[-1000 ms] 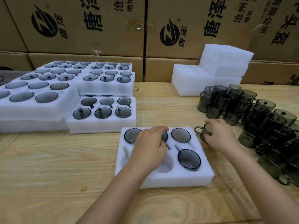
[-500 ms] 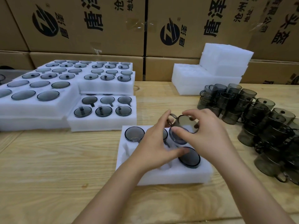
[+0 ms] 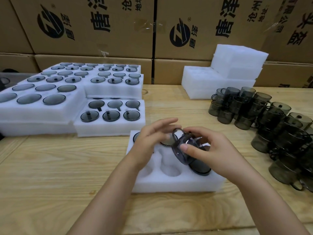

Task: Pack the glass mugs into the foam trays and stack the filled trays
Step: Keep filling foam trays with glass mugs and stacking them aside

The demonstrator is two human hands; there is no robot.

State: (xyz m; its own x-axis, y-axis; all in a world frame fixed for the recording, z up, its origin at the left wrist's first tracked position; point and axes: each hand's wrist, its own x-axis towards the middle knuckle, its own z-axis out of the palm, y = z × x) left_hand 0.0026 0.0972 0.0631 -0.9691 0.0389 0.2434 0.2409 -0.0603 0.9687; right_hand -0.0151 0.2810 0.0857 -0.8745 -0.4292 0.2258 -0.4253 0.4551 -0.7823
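Pale planks are making up the wooden table [image 3: 50,175] where a person is working, and printed cardboard boxes [image 3: 84,22] are standing stacked along its far edge. The right hand [image 3: 213,150] is gripping a smoky grey mug [image 3: 183,150], with the thumb pressing on the glass wall and the fingers curling over the far side. The mug is hanging tilted, its handle pointing up and to the left, just above the middle of the foam tray [image 3: 169,185] and clear of the pockets. The left hand [image 3: 150,141] is floating just beside the mug with its fingers stretched out and loose, gripping nothing. Blur is hiding whether its fingertips are touching the handle.

Under both hands the foam tray is lying flat on the table. A packed mug [image 3: 201,168] is sitting in the front right pocket, and the rear mugs [image 3: 166,143] are peeking out from behind the hands. The front left and front middle pockets are showing white foam.

Off to the left, filled trays [image 3: 108,128] are lying side by side and in layers, the nearest one showing six mugs. Off to the right, loose mugs [image 3: 271,119] are crowding together on the table, some stacked one on another. Behind them, empty trays [image 3: 220,82] are sitting piled against the boxes.
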